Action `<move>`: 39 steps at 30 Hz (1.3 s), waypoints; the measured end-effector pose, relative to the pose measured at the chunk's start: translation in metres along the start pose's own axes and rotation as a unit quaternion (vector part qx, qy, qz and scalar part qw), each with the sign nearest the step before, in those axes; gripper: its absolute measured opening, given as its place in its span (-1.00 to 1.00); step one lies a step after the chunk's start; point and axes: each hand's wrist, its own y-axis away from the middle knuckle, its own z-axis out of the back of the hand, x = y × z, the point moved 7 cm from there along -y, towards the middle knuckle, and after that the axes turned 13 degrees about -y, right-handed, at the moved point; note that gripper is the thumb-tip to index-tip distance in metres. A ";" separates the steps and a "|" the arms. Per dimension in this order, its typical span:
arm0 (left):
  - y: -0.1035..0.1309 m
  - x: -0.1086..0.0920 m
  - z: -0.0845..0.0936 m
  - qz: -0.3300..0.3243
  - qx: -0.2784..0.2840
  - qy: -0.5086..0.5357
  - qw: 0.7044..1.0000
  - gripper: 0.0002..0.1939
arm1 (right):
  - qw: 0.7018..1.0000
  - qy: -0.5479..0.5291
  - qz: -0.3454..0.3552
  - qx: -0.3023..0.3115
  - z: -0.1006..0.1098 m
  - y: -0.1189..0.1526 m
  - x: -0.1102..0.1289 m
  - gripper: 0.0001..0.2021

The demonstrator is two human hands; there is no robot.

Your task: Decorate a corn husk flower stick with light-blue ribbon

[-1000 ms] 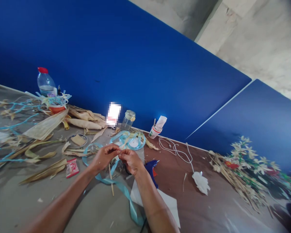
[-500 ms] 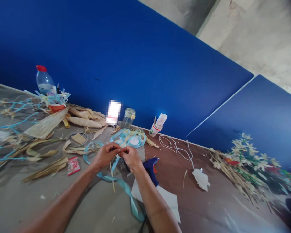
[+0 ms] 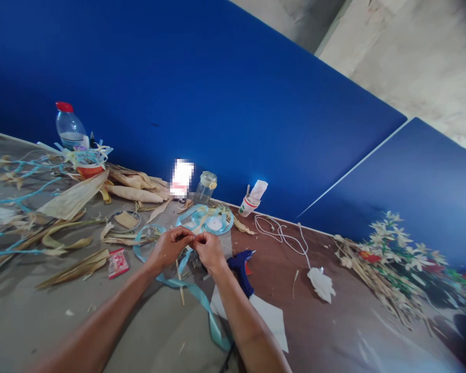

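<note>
My left hand and my right hand meet at the fingertips over the middle of the table, both pinched closed. Whatever sits between the fingertips is too small to make out. Light blue ribbon lies in loops behind my hands and trails down between my forearms. A thin stick rests under the ribbon. Just right of my right wrist lies a blue glue gun, with a white sheet partly beneath my right forearm.
Dried husks, a red-capped bottle and a pink packet are on the left. A glass jar, a cup and a white cable stand or lie behind. Flowers lie right, before a blue partition.
</note>
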 end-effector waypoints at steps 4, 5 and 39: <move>-0.001 0.003 -0.001 0.006 -0.001 -0.008 1.000 -0.83 | 0.999 0.038 0.014 -0.015 0.000 0.000 0.002 -0.82; -0.001 0.002 -0.001 0.008 0.000 -0.014 1.000 -0.83 | 0.999 0.044 0.016 -0.016 0.000 0.000 0.002 -0.83; 0.005 -0.008 -0.009 -0.067 0.096 -0.165 0.979 -0.79 | 0.969 -0.223 0.039 -0.101 0.037 -0.015 0.012 -0.81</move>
